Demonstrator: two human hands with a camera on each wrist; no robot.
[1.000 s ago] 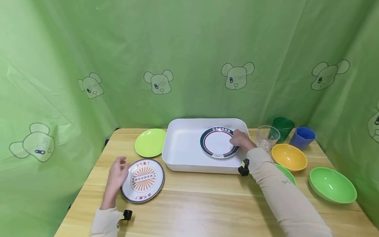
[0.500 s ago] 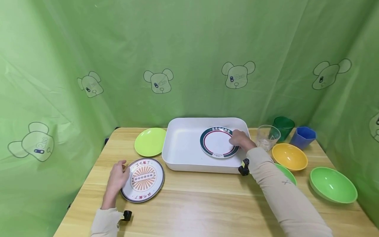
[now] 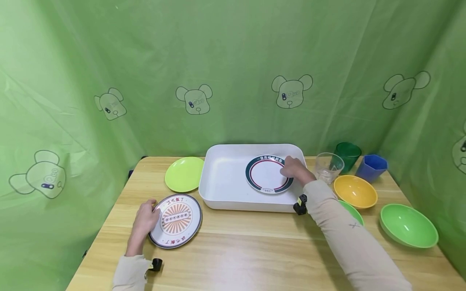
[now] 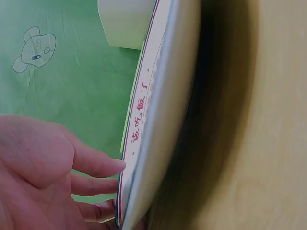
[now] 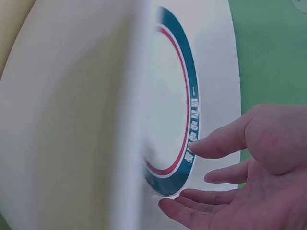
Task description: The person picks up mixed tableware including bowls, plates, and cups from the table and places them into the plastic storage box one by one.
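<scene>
Inside white tray (image 3: pixel 225 182): green-rimmed plate (image 3: pixel 265 174), right hand (image 3: pixel 295 169) at rim.

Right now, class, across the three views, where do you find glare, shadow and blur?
Head view: pale glare on the wooden tabletop, a small glint in the rightmost green bowl; left wrist view: a dark shadow beside the red-lettered plate; right wrist view: the white tray has a blurred near edge.
</scene>
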